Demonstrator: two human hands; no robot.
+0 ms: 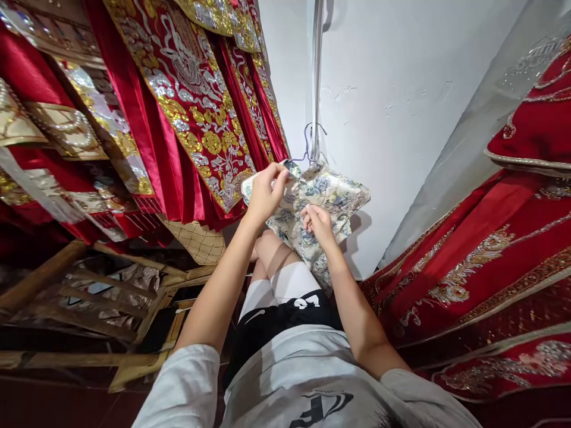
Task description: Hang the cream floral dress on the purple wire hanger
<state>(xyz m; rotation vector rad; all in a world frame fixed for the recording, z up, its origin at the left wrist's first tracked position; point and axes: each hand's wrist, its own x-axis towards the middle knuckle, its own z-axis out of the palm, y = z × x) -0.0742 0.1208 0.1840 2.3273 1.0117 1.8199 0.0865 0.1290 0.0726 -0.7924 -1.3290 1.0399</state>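
A cream shirt (pixel 328 187) with a blue and green floral print hangs on a thin purple hanger (pixel 307 139) in front of the white wall. At the shirt's left shoulder, near the collar, my left hand (pixel 266 191) is closed, with thumb and forefinger pinched on the cloth. Lower down, my right hand (pixel 318 224) has its fingers curled together at the front of the shirt, gripping the fabric there. The exact fold under the right fingertips is hidden.
A metal pole (pixel 316 71) runs up the wall above the hanger. Red embroidered garments (pixel 196 107) crowd the left side, and more red beaded garments (pixel 482 255) hang at right. A bamboo rack (pixel 89 356) stands low at left.
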